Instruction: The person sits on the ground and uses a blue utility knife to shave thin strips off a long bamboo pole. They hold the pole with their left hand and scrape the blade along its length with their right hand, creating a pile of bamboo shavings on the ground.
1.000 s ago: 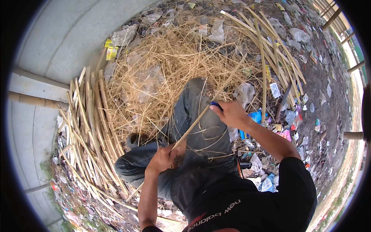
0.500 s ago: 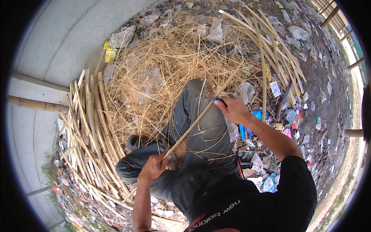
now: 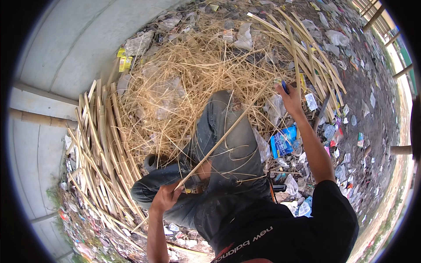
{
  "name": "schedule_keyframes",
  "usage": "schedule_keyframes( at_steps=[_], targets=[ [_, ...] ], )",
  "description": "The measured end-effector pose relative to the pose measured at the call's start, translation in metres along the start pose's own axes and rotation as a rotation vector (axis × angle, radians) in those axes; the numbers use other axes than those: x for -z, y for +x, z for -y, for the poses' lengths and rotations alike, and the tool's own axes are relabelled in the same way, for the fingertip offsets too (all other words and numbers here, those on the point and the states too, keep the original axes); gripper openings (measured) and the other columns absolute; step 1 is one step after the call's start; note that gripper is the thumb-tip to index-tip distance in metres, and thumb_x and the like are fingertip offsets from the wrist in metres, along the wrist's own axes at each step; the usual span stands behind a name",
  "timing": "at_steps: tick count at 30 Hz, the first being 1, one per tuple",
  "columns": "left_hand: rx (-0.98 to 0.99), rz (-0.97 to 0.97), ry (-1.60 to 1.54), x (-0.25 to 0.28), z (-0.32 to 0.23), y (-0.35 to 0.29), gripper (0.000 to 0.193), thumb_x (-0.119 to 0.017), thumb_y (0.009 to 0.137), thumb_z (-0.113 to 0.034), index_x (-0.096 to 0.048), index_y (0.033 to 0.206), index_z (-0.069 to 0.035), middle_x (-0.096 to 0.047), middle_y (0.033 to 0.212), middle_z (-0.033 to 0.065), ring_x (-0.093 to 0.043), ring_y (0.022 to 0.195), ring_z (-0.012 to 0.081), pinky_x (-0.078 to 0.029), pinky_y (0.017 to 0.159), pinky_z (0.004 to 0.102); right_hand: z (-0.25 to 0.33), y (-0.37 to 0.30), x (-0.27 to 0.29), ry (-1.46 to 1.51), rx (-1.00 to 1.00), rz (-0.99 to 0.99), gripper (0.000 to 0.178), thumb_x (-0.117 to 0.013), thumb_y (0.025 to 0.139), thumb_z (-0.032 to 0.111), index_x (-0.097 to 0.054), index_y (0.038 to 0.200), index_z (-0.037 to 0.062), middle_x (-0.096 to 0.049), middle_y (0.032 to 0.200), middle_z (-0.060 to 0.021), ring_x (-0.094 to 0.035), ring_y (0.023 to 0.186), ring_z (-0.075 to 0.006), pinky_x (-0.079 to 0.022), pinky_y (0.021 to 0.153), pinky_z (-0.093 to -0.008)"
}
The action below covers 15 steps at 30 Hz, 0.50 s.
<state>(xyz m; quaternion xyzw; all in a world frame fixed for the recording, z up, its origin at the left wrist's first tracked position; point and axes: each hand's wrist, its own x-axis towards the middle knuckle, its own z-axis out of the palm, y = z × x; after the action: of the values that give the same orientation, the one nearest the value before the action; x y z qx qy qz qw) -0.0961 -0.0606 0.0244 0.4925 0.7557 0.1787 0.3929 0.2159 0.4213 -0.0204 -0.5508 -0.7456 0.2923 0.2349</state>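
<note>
A long pale bamboo strip [image 3: 228, 132] slants across my bent legs, from lower left to upper right. Its near end is gripped in my left hand [image 3: 165, 197], whose fingers are closed around it. Close to the far end of the strip, my right hand [image 3: 291, 101] is closed on a small blue-handled tool [image 3: 285, 87]. The tool's working edge is too small to make out. Thin curled shavings [image 3: 239, 164] lie on my thigh.
A heap of fine shavings [image 3: 188, 74] spreads in front of my legs. Bamboo strips are stacked at left [image 3: 103, 144] and more strips lie at upper right [image 3: 311, 52]. A grey wall [image 3: 87, 44] rises on the left. Plastic litter and a blue packet [image 3: 283, 141] cover the ground at right.
My right hand has slid away from me with the blue-handled tool, from mid-strip toward the strip's far end. My left hand has shifted slightly down and left, still holding the near end.
</note>
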Motion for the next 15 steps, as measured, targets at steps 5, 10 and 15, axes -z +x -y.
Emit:
schedule_keyframes(
  at_steps=[5, 10, 15],
  targets=[
    [-0.054, -0.056, -0.03, 0.001, 0.004, 0.002, 0.034, -0.066, 0.103, -0.021, -0.069, 0.131, -0.002, -0.065, 0.082, 0.0295, -0.064, 0.076, 0.0514, -0.053, 0.065, 0.0478, 0.016, -0.016, -0.017, -0.027, 0.181, 0.028, 0.054, -0.064, 0.102, 0.053, -0.062, 0.09, 0.0007, -0.061, 0.066, -0.0204, -0.065, 0.063, -0.0401, -0.048, 0.059, -0.0497],
    [-0.071, -0.071, -0.032, -0.005, 0.009, 0.002, 0.034, -0.066, 0.103, -0.021, -0.069, 0.131, -0.002, -0.065, 0.083, 0.0299, -0.065, 0.077, 0.0513, -0.053, 0.066, 0.0481, 0.041, -0.032, -0.006, -0.225, 0.336, 0.207, 0.049, -0.056, 0.107, 0.048, -0.065, 0.095, 0.0016, -0.066, 0.072, -0.0247, -0.067, 0.07, -0.0479, -0.05, 0.063, -0.0561],
    [-0.035, -0.097, 0.022, -0.001, 0.001, 0.001, 0.034, -0.067, 0.102, -0.02, -0.069, 0.13, 0.0, -0.067, 0.083, 0.03, -0.068, 0.076, 0.0487, -0.053, 0.065, 0.0479, 0.023, -0.016, -0.005, -0.211, 0.186, 0.206, 0.064, -0.056, 0.106, 0.056, -0.064, 0.079, -0.0022, -0.058, 0.064, -0.0264, -0.059, 0.063, -0.0467, -0.047, 0.065, -0.0543]
  ],
)
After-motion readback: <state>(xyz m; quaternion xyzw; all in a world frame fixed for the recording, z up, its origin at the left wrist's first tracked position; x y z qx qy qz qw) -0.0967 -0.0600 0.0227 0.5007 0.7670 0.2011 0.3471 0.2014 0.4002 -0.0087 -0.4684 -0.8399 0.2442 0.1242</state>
